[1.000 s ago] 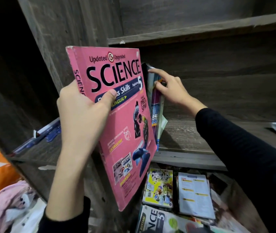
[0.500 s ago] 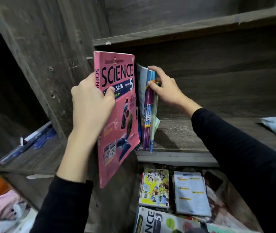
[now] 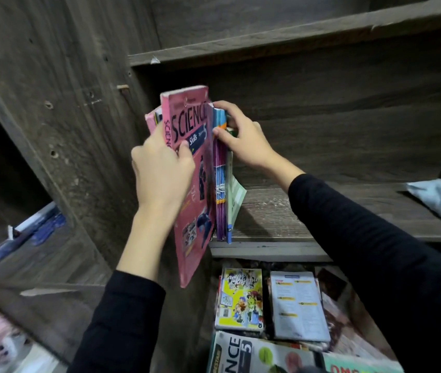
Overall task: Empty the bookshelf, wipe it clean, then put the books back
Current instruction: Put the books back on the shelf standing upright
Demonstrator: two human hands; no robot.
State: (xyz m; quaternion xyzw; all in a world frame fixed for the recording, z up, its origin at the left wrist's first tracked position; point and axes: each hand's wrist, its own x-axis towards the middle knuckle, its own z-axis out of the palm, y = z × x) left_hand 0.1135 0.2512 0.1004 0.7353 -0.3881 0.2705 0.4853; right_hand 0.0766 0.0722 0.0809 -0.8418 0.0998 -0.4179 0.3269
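Observation:
My left hand [image 3: 161, 170] grips a pink Science book [image 3: 193, 184] by its spine, upright at the left end of the dark wooden shelf [image 3: 273, 219]. The book's lower corner hangs past the shelf's front edge. Right beside it stand a few thin books [image 3: 222, 189], blue and purple, with a green one leaning at the right. My right hand [image 3: 240, 135] holds their top edges, thumb in front and fingers behind. Another pinkish book [image 3: 151, 119] shows just behind my left hand.
A light blue cloth [image 3: 440, 200] lies at the shelf's right end. Below the shelf lie several books flat, among them a yellow comic [image 3: 240, 300] and a white booklet [image 3: 297, 305]. A blue-and-white item [image 3: 31, 227] rests on the lower left surface. The thick wooden side panel [image 3: 60, 103] stands left.
My left hand has carried the pink Science book rightward and turned it more edge-on, up against the upright books. My right hand stays on the tops of those books.

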